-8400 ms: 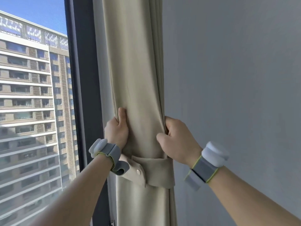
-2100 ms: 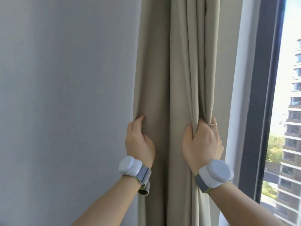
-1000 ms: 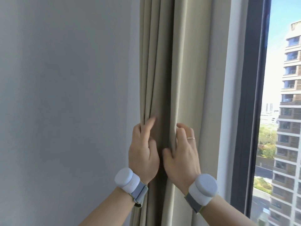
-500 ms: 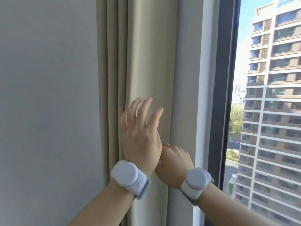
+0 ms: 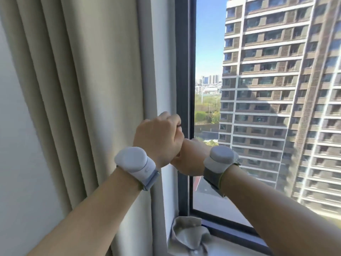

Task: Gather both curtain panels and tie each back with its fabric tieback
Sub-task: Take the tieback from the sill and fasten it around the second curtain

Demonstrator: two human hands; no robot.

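The beige curtain panel (image 5: pixel 83 89) hangs in loose vertical folds on the left, against the wall, with neither hand on it. My left hand (image 5: pixel 158 137) is curled into a fist in front of the window frame, to the right of the curtain's edge, and I see nothing in it. My right hand (image 5: pixel 190 159) sits just below and behind the left one, touching it; its fingers are hidden. A crumpled beige fabric tieback (image 5: pixel 188 235) lies on the window sill below my hands.
The dark window frame (image 5: pixel 182 71) runs upright just right of the curtain, with its bottom rail (image 5: pixel 227 224) above the sill. A pale wall (image 5: pixel 14 163) fills the far left. Apartment blocks show through the glass.
Both hands have left the curtain folds and moved right, to the window frame. My left hand went from spread fingers to a fist. The view swung right and down, bringing the sill and tieback in.
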